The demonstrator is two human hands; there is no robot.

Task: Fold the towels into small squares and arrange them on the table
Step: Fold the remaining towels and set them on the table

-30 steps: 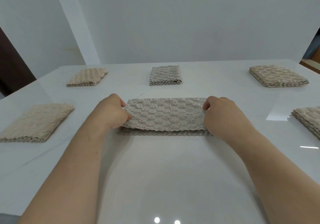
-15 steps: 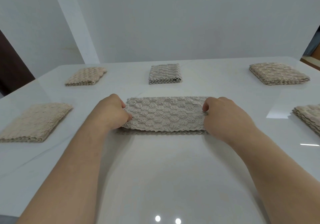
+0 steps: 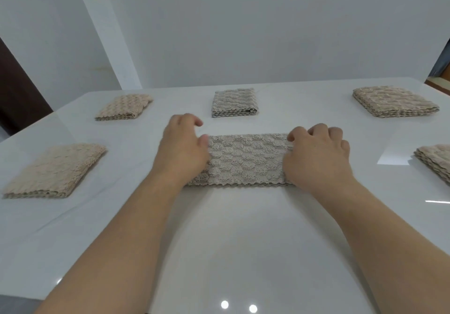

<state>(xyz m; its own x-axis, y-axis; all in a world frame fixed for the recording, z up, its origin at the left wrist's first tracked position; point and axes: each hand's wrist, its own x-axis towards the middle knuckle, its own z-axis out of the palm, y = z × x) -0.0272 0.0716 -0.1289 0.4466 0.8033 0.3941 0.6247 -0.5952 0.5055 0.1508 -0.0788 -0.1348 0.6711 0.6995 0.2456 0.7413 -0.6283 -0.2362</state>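
Head view: six towels, two hands.

A glossy white table shows two bright light spots — plain pale walls behind, dark panel at left.

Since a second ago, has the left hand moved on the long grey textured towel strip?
Yes: left hand shifted inward onto the towel strip, fingers reaching toward the far grey folded towel.

Single head-worn view, forward and down, close over the white table.
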